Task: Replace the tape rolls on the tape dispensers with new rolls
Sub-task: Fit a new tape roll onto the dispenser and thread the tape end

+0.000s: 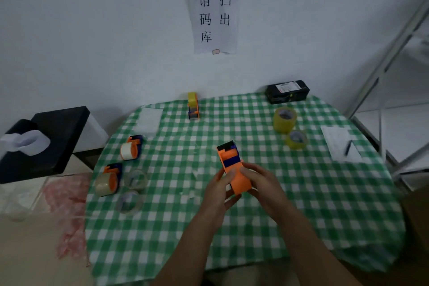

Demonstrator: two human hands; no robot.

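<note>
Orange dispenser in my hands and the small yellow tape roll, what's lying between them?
Nothing: in the head view, only bare checked tablecloth separates the held dispenser from the small yellow roll.

This looks like a warehouse stockroom's packing corner. On the white wall beyond the left hand point(220, 190) and right hand point(262, 183), a taped paper notice point(214, 16) in Chinese asks people to scan a code for goods going out. Far to the right of the right hand stands a metal rack point(383, 72). On the checked tablecloth point(139, 227), ahead and right of the hands, lie yellow tape rolls point(285, 119), a labelled black box point(287, 91) and a printed form point(336, 144) with a pen point(348, 148). Both hands grip an orange tape dispenser point(232, 165).
</note>
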